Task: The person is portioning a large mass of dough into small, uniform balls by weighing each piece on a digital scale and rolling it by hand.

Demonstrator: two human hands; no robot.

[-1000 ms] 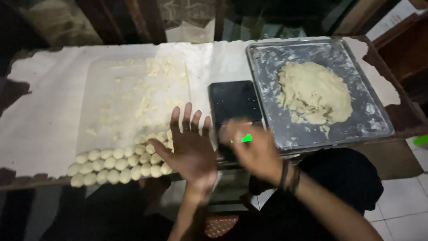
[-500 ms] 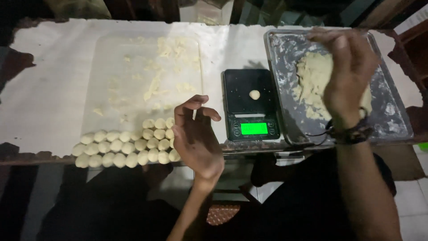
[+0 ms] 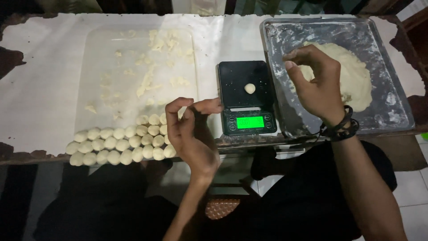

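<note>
Rows of dough balls point(image 3: 120, 145) (three deep) beside scattered scraps point(image 3: 154, 67) on a white sheet point(image 3: 40, 89)

A small food-preparation place, likely a home kitchen or cottage bakery, is shown. A table point(image 3: 40, 89) covered with torn white paper is seen, and on it a clear plastic sheet point(image 3: 102, 67) strewn with dough scraps. Rows of small round pale dough balls point(image 3: 120, 143) are lined up just left of the fingers, a black digital kitchen scale with a green display point(image 3: 246, 96) between them, and a floured rectangular metal tray point(image 3: 383, 53) holding a pale dough mass point(image 3: 356, 76) beyond. White floor tiles point(image 3: 410, 196) are visible below.
</note>
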